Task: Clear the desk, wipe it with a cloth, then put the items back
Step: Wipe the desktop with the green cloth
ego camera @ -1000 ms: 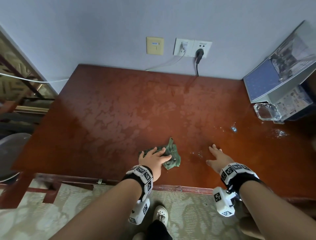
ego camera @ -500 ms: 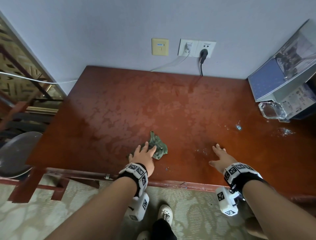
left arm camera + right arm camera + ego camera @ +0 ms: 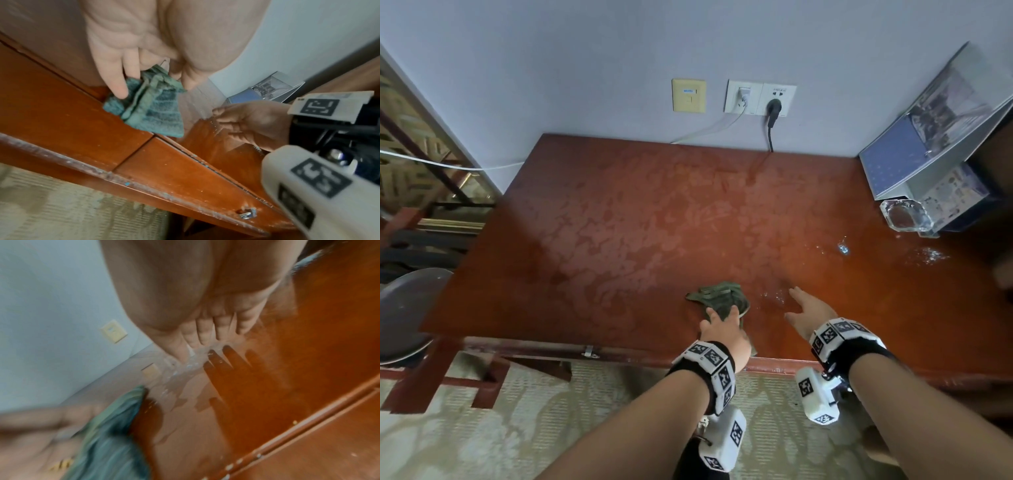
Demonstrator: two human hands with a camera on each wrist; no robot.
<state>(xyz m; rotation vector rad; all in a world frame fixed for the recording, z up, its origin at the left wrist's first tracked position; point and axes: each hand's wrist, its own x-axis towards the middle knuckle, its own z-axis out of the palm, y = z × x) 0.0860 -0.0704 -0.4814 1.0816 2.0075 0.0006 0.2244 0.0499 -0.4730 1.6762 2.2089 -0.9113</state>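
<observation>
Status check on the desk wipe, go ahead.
Left hand pressing green cloth near desk front edge. Right hand flat beside it. Droplets ahead.

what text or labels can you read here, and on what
None reads clearly.
Beige wall plate: small blue label, too blurred.
Calendar: grid and photo print, too small.
Box beside the glass ashtray: print too small.
Wrist bands: square code markers only, no words.

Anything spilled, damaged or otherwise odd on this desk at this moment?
Yes. Water droplets sit unwiped on the desk: a patch just ahead of the right hand and more near the glass ashtray. The desk's front edge looks chipped. The left hand presses the cloth.
</observation>
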